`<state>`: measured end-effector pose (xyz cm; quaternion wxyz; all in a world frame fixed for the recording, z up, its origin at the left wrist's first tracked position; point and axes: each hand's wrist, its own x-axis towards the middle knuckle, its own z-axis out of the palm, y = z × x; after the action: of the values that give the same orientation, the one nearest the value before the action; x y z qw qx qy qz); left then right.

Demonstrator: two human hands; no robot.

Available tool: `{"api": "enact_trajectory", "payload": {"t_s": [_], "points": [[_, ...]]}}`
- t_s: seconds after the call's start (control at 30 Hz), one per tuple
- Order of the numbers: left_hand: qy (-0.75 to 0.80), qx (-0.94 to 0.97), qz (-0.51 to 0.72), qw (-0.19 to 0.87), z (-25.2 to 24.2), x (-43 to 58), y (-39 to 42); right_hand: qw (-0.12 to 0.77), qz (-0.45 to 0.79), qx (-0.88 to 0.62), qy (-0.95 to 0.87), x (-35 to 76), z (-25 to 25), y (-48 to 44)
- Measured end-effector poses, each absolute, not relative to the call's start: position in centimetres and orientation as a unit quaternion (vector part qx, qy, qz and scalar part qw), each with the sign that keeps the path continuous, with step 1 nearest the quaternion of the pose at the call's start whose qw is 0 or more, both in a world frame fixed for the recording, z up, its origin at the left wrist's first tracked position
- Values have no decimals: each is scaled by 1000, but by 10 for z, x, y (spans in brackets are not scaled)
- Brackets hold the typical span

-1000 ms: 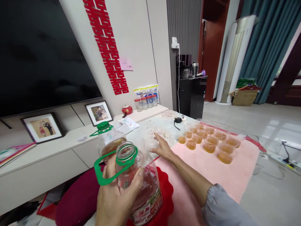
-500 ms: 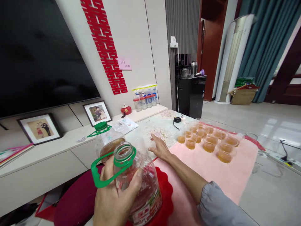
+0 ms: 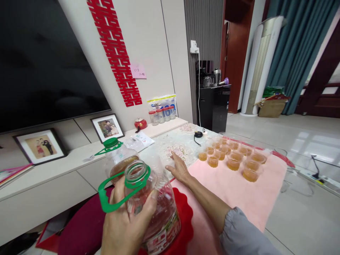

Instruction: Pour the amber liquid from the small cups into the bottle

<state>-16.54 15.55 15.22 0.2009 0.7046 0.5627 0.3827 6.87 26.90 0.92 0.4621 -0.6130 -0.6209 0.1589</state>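
My left hand is wrapped around the upper part of a large clear plastic jug, uncapped, with a green carry handle round its neck. The jug is over a red scalloped mat. Beyond it, my right hand reaches out with thumb and fingers apart and nothing visible between them. Something translucent shows faintly between the jug and that hand; I cannot make out what it is. Behind stands a second jug with a green cap and brownish liquid.
Several clear cups of amber liquid stand on a pink cloth to the right. A black tape measure lies on the floral table cover. Framed photos and lidded jars line the white cabinet.
The view has shifted slightly, so the scene sits a little further left. My left hand keeps its hold on the jug; my right hand stays spread in about the same place.
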Motion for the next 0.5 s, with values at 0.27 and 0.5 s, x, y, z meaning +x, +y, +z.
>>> {"api": "enact_trajectory", "payload": {"t_s": [0.27,0.5], "points": [[567,675,414,225,164,-154,151,469,123,-654,-581,104,20,194],[582,666,402,234,174,-147,145,440,90,-793,-412,172,3,123]]}}
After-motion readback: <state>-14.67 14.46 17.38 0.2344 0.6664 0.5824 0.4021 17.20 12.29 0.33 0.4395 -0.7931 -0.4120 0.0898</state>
